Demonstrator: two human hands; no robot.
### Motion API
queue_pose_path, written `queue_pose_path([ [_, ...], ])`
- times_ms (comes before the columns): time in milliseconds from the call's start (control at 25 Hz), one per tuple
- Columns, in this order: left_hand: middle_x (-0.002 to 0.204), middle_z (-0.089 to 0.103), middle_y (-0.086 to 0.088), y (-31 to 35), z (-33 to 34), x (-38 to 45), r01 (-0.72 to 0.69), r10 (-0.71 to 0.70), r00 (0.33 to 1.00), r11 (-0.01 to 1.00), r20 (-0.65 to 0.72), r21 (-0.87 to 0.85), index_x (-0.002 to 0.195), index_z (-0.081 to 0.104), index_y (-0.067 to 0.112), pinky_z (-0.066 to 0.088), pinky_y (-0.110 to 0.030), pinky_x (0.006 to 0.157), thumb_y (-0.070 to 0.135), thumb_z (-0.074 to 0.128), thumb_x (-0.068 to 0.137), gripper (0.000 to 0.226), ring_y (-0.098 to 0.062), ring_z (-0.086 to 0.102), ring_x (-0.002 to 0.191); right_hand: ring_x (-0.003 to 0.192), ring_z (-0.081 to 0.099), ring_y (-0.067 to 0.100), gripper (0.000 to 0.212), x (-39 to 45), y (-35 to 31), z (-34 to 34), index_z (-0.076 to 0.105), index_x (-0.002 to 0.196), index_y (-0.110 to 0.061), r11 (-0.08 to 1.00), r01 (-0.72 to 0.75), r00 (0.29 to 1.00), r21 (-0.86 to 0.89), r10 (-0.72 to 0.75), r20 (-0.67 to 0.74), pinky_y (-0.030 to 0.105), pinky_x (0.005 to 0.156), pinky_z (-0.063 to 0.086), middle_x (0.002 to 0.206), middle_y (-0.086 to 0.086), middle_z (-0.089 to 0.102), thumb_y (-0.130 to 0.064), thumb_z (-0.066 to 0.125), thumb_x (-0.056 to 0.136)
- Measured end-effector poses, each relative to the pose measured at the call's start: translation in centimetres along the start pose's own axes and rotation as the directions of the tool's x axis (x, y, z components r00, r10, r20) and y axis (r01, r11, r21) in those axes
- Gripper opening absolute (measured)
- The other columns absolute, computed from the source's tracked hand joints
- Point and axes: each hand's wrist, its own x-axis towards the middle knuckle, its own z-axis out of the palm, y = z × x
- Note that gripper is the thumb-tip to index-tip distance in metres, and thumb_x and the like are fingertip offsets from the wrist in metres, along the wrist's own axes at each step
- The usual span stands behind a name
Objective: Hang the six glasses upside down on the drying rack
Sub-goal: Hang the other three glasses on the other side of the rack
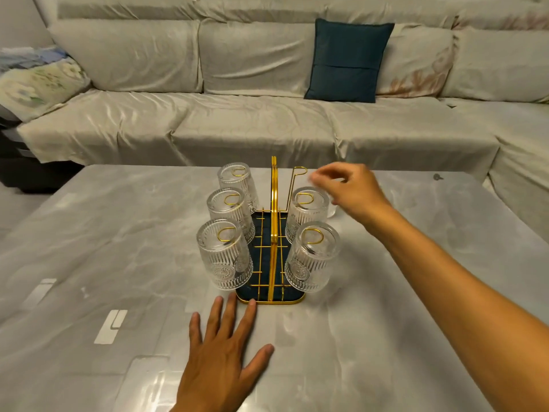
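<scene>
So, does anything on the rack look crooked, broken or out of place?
Nothing looks broken or spilled. Five glasses hang upside down on the gold drying rack. Only the far right peg is bare. Behind the right hand, something clear stands on the table, perhaps the sixth glass; it is too hidden to tell.

Both forearms are bare, with no sleeves, rings or watch on the left hand [219, 358] or right hand [353, 191].
</scene>
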Motion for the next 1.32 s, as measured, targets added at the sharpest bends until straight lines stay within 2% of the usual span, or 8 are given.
queue_pose_path([
  [80, 0.150, -0.035, 0.010, 0.1, -0.1, 0.1, 0.005, -0.005, 1.000, 1.000, -0.002, 0.003, 0.139, -0.025, 0.052, -0.028, -0.046, 0.107, 0.085, -0.002, 0.073, 0.077, -0.013, -0.038, 0.135, 0.086, 0.065, 0.016, 0.031, 1.0, 3.8, -0.5, 0.067, 0.098, -0.028, 0.977, -0.126, 0.947, 0.174, 0.171, -0.273, 0.044, 0.077, 0.055, 0.095, -0.004, 0.070, -0.039, 0.068, 0.070],
  [120, 0.151, -0.034, 0.011, 0.3, -0.2, 0.2, 0.006, -0.006, 1.000, 1.000, -0.009, -0.003, 0.139, -0.025, 0.053, -0.029, -0.045, 0.107, 0.085, -0.001, 0.074, 0.076, -0.012, -0.038, 0.135, 0.095, 0.062, 0.020, 0.044, 1.5, 5.8, -0.4, 0.061, 0.113, -0.024, 0.958, -0.224, 0.920, 0.178, 0.268, -0.285, 0.044, 0.084, 0.052, 0.109, 0.003, 0.067, -0.032, 0.070, 0.071],
  [280, 0.153, -0.031, 0.013, 0.2, 0.0, -0.2, -0.010, 0.009, 1.000, 1.000, -0.030, -0.022, 0.140, -0.022, 0.054, -0.028, -0.045, 0.109, 0.082, 0.007, 0.081, 0.072, -0.010, -0.036, 0.136, 0.127, 0.042, 0.028, 0.099, 3.4, 11.9, 2.8, 0.019, 0.146, -0.021, 0.903, -0.423, 0.905, 0.081, 0.425, -0.012, 0.037, 0.100, 0.037, 0.149, 0.010, 0.035, -0.023, 0.081, 0.070],
  [400, 0.155, -0.028, 0.013, -0.1, 0.4, -0.1, -0.003, 0.000, 0.998, 0.999, -0.066, -0.038, 0.142, -0.018, 0.053, -0.024, -0.048, 0.109, 0.082, 0.011, 0.083, 0.071, -0.010, -0.032, 0.138, 0.112, 0.054, 0.022, 0.096, 5.0, 13.4, 4.9, 0.031, 0.139, -0.028, 0.926, -0.361, 0.933, 0.113, 0.357, 0.049, 0.038, 0.095, 0.045, 0.133, 0.003, 0.053, -0.030, 0.084, 0.059],
  [680, 0.158, 0.007, 0.002, -0.1, 0.7, 0.4, -0.010, 0.011, 0.999, 1.000, -0.049, 0.003, 0.149, 0.016, 0.042, -0.008, -0.050, 0.108, 0.078, 0.024, 0.085, 0.074, -0.033, 0.004, 0.144, 0.086, 0.059, 0.016, 0.079, 5.2, 11.8, 4.7, 0.050, 0.110, -0.026, 0.941, -0.304, 0.940, 0.149, 0.322, -0.114, 0.024, 0.065, 0.043, 0.107, 0.000, 0.063, -0.052, 0.070, 0.038],
  [920, 0.149, -0.038, 0.012, 0.0, 0.3, 0.3, -0.005, 0.005, 1.000, 1.000, -0.025, 0.005, 0.138, -0.026, 0.053, -0.035, -0.045, 0.101, 0.086, -0.002, 0.073, 0.077, -0.015, -0.039, 0.135, 0.088, 0.063, 0.016, 0.068, 4.2, 4.9, -3.0, 0.056, 0.106, -0.029, 0.987, -0.134, 0.959, 0.083, 0.150, -0.241, 0.041, 0.074, 0.055, 0.102, -0.001, 0.065, -0.058, 0.081, 0.050],
  [1120, 0.148, -0.039, 0.011, 0.2, 0.1, 0.1, -0.003, 0.002, 0.999, 1.000, -0.044, -0.018, 0.138, -0.027, 0.052, -0.033, -0.047, 0.104, 0.086, -0.002, 0.072, 0.078, -0.016, -0.038, 0.135, 0.084, 0.058, 0.015, 0.070, 4.2, -2.2, -5.7, 0.052, 0.110, -0.028, 0.990, 0.061, 0.968, -0.125, -0.089, -0.234, 0.019, 0.051, 0.050, 0.103, 0.001, 0.060, -0.058, 0.081, 0.054],
  [1320, 0.151, -0.031, 0.005, 0.1, 0.2, 0.5, -0.006, 0.005, 0.998, 1.000, -0.059, -0.014, 0.139, -0.023, 0.051, -0.035, -0.045, 0.099, 0.088, -0.003, 0.069, 0.081, -0.024, -0.032, 0.137, 0.091, 0.059, 0.020, 0.062, 5.7, -5.3, -2.4, 0.062, 0.112, -0.020, 0.951, 0.104, 0.975, -0.292, -0.155, -0.159, 0.037, 0.075, 0.054, 0.111, 0.007, 0.066, -0.048, 0.083, 0.060],
])
